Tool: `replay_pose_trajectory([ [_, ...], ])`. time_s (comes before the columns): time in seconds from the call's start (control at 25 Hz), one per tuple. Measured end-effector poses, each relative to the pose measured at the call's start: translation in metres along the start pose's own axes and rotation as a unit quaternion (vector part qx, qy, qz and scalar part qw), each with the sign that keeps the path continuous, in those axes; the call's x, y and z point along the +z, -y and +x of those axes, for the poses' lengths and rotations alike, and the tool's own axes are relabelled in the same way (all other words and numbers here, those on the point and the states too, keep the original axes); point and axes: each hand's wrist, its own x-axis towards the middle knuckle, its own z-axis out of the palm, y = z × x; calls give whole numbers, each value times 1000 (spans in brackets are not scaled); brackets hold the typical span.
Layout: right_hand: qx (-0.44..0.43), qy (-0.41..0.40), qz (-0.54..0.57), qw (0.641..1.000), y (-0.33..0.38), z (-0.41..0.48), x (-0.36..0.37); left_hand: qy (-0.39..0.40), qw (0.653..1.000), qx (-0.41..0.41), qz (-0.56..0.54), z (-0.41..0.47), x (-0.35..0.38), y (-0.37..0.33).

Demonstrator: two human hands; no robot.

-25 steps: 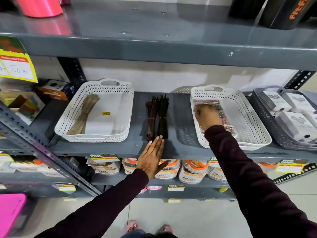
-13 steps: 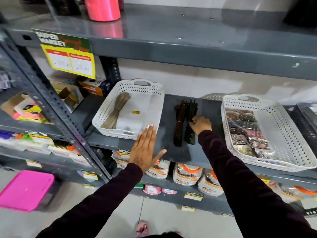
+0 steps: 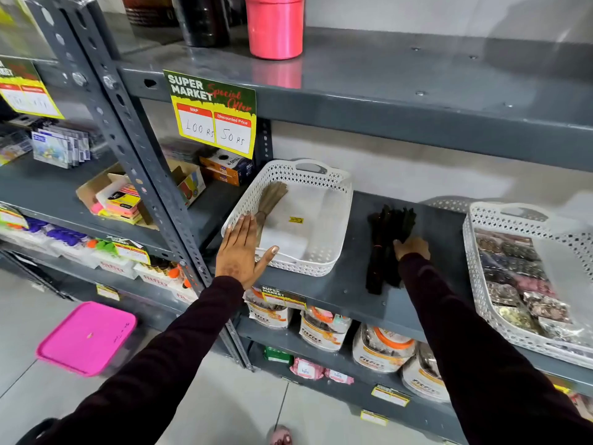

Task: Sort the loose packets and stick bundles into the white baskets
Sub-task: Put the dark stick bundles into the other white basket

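Note:
Two dark stick bundles lie side by side on the grey shelf (image 3: 349, 284) between two white baskets: a brownish one (image 3: 377, 252) and a darker one (image 3: 406, 223). My right hand (image 3: 412, 248) rests on the darker bundle with its fingers curled over the middle; the bundle still lies on the shelf. The left white basket (image 3: 340, 200) holds a tan stick bundle (image 3: 271, 200). My left hand (image 3: 239, 252) is flat and open against that basket's front left corner. The right white basket (image 3: 475, 252) holds several glittery packets (image 3: 519, 277) in a row.
A perforated steel upright (image 3: 144, 175) stands just left of the left basket. A price sign (image 3: 213, 114) hangs from the shelf above, where a pink container (image 3: 274, 24) stands. Jars (image 3: 321, 329) fill the shelf below. A pink lid (image 3: 86, 337) lies on the floor.
My right hand left the packets in the right basket and came over to the dark stick bundles. My left hand moved from the shelf's front edge to the left basket's corner.

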Motion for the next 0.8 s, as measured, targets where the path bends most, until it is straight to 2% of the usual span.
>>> replay_pose_trajectory([
  [0.08,13,-16,78,997,17,1,-6,6,1000,-3,-2,1,4,7],
  [0.2,-26,-44,157,986,57,1,-17,6,1000,-4,-7,2,8,9],
  [0.44,-160,-73,189,966,140,-34,3,0,1000,-3,-5,2,8,9],
  [0.52,-178,-38,155,971,157,-48,26,5,1000,-2,-1,1,8,9],
  [0.64,-157,45,53,985,164,-63,65,5,1000,1,1,1,6,9],
  [0.8,-144,127,-86,978,159,-71,94,-12,1000,-1,-2,0,3,8],
])
